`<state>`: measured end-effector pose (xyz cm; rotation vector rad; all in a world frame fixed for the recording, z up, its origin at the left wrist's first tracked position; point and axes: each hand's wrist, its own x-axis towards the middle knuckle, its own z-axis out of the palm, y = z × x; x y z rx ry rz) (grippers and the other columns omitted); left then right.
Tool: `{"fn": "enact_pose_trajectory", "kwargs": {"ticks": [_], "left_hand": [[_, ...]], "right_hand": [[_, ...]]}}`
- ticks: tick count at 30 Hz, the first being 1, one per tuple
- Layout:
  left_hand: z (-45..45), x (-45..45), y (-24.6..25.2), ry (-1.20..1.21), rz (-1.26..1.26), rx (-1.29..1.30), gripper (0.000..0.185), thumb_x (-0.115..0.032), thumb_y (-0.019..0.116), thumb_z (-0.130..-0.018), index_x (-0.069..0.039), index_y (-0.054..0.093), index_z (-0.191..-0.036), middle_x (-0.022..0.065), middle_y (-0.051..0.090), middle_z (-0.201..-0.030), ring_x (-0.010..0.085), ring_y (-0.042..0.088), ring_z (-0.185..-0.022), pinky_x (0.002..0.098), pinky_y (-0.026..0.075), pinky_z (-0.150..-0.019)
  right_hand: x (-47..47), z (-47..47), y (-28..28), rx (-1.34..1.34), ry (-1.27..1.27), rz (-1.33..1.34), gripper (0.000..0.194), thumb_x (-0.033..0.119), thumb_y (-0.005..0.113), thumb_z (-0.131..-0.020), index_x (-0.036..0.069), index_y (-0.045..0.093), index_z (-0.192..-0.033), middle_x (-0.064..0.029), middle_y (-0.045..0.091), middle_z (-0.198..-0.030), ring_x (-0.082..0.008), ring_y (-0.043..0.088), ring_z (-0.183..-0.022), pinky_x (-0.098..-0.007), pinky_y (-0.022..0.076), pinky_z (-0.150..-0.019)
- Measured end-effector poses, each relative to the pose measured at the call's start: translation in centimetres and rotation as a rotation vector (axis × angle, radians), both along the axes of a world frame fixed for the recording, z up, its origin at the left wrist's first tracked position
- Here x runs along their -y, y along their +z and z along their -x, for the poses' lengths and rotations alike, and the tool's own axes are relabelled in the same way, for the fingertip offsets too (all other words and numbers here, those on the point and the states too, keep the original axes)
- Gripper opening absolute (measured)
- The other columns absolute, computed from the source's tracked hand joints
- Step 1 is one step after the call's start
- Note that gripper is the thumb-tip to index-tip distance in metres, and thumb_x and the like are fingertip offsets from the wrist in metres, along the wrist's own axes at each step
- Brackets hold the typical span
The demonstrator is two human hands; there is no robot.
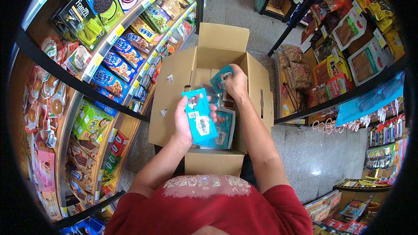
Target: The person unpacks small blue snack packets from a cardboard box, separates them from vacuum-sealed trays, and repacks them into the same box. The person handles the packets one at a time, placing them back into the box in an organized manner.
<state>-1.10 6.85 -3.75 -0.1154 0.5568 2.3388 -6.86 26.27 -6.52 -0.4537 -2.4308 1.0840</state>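
My left hand (183, 117) holds a flat teal snack packet (199, 116) over the near left part of an open cardboard box (173, 94). Another teal packet (219, 80) is gripped in my right hand (236, 83), above the far half of the box. Below them, inside the box, lies a larger teal snack pouch (225, 125) with a clear or pale edge. Beside it are dark packets, partly hidden by my hands. The box's flaps are folded outward.
A curved shelf of cookie packets (114, 57) and boxes stands at the left. To the right, a rack holds snack bags (349, 32) behind a black metal post (287, 19). Grey tile floor (300, 156) shows beside the box. Wrapped eggs (49, 94) hang at the far left.
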Motion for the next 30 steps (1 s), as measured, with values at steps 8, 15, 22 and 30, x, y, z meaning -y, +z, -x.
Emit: {"fn": "enact_pose_trajectory", "kwargs": {"ticks": [8, 15, 22, 30], "left_hand": [[-0.2, 0.1, 0.3, -0.016, -0.027, 0.022, 0.064, -0.053, 0.035, -0.09, 0.003, 0.052, -0.115, 0.0199, 0.063, -0.089, 0.0296, 0.062, -0.072, 0.0417, 0.052, -0.067], [-0.1, 0.2, -0.3, -0.038, -0.104, 0.081, 0.056, -0.053, 0.038, -0.087, -0.004, 0.053, -0.11, 0.0188, 0.063, -0.09, 0.0334, 0.061, -0.072, 0.0526, 0.048, -0.078], [0.1, -0.9, 0.8, 0.065, -0.021, 0.202, 0.056, -0.051, 0.033, -0.091, -0.004, 0.052, -0.114, 0.017, 0.059, -0.105, 0.0279, 0.061, -0.083, 0.0402, 0.049, -0.081], [-0.5, 0.4, 0.3, -0.047, -0.131, 0.007, 0.07, -0.06, 0.037, -0.086, 0.0, 0.051, -0.118, 0.021, 0.063, -0.095, 0.0308, 0.064, -0.077, 0.0421, 0.053, -0.071]], "right_hand": [[-1.2, -2.3, 0.6, -0.218, 0.057, 1.036, 0.024, -0.007, 0.049, -0.078, -0.005, 0.055, -0.102, -0.0142, 0.062, -0.094, -0.0241, 0.063, -0.087, -0.0326, 0.0494, -0.081], [-2.6, -4.5, 1.5, -0.21, 0.556, 1.557, 0.034, 0.0, 0.057, -0.075, -0.004, 0.056, -0.109, -0.0136, 0.063, -0.099, -0.022, 0.062, -0.091, -0.0356, 0.0498, -0.086], [0.2, -7.1, 6.9, 0.039, 0.757, 1.136, 0.027, 0.003, 0.06, -0.078, -0.001, 0.059, -0.105, -0.0087, 0.065, -0.095, -0.0137, 0.063, -0.081, -0.0282, 0.0517, -0.075], [0.1, -8.1, 4.8, -0.174, 0.366, 1.438, 0.02, 0.001, 0.059, -0.079, 0.0, 0.056, -0.098, -0.0117, 0.063, -0.092, -0.0193, 0.063, -0.079, -0.0333, 0.0532, -0.072]]}}
